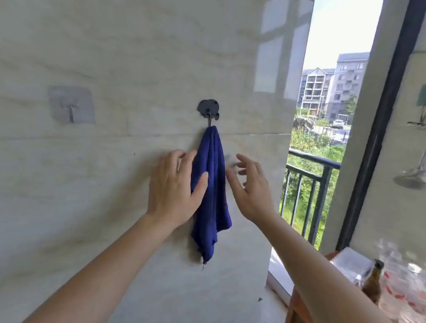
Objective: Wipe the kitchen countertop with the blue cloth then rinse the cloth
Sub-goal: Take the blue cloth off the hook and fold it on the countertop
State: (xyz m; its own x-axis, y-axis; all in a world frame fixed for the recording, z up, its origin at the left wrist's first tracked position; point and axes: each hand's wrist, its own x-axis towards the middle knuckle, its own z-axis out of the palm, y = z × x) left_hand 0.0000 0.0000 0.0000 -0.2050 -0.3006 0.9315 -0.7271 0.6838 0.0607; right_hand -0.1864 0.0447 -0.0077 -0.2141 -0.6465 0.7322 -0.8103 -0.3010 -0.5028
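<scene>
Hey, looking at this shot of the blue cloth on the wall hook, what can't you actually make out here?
- Countertop and sink: not in the head view.
- Blue cloth: its left edge is covered by the left hand; wet or dry cannot be told.
- Black hook: how the cloth loops on it is too small to see.
- Right hand: fingers blurred, contact with the cloth unclear.
- Glassware at lower right: blurred, cut by the edge.

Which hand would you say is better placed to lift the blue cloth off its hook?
Left: the left hand already touches the blue cloth below the black hook; the right hand hovers open beside it.
</scene>
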